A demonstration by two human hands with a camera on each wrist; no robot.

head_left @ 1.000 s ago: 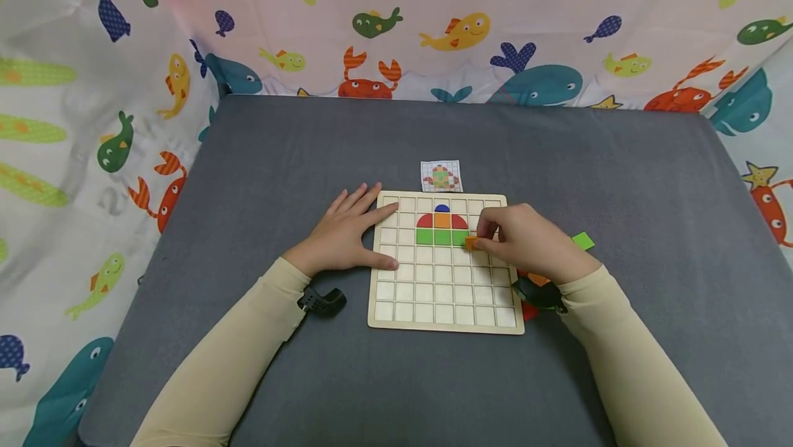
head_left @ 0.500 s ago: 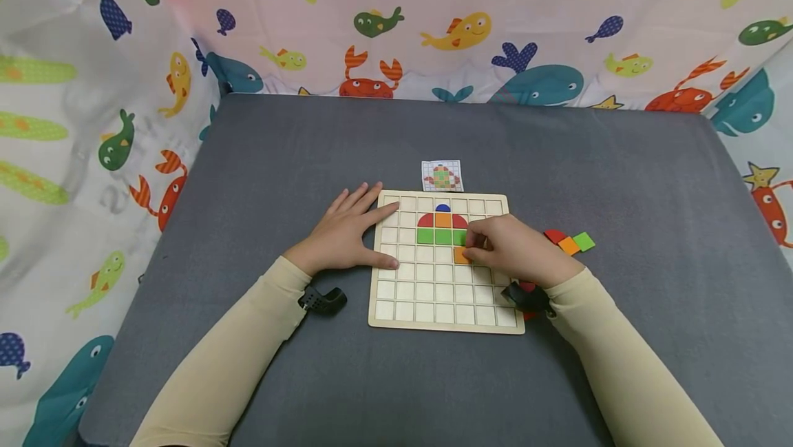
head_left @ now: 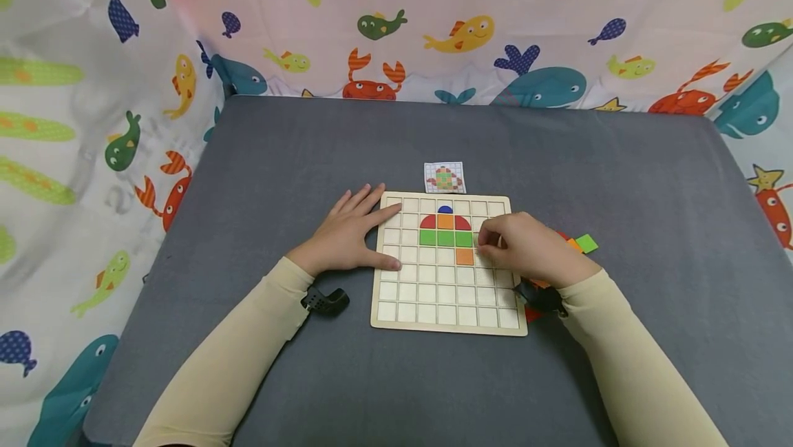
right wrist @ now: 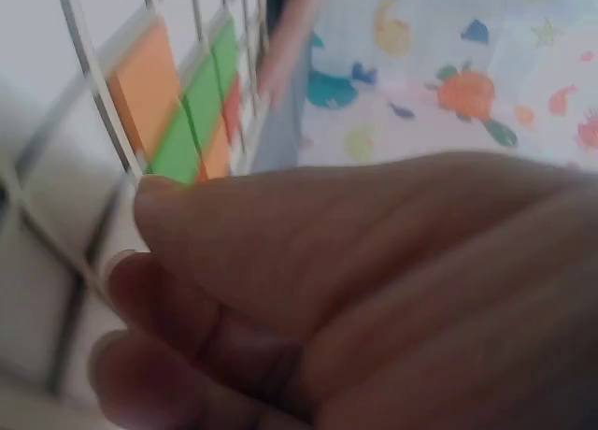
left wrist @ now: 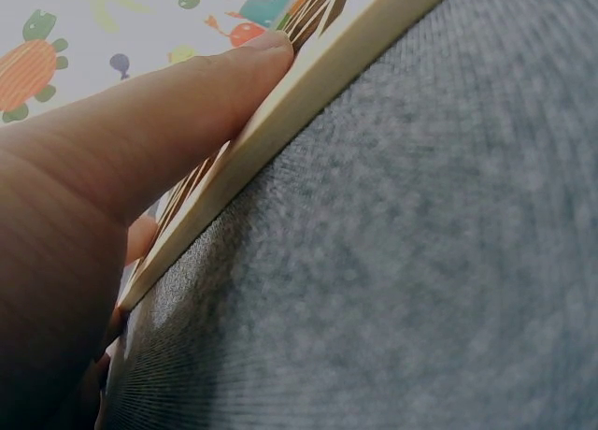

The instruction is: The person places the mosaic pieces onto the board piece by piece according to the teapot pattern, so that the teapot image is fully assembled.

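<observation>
On the grey table (head_left: pixel 310 151) I see the grid board (head_left: pixel 446 293); the left hand (head_left: pixel 347 237), fingers spread, rests on its left edge; the right hand (head_left: pixel 526 247), curled narrow, visibly holding nothing, is beside the lower orange tile (head_left: pixel 464 256), set under the rightmost green tile (head_left: pixel 463 238).

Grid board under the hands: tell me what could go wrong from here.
The right hand is close beside the lower orange square, so a careless brush might nudge it out of its cell.

The black wrist device overlaps the loose tiles beside the board in the head view; if low enough, it could scatter pieces like the green tile.

If the left hand lifts off, the board may slide on the cloth.
</observation>
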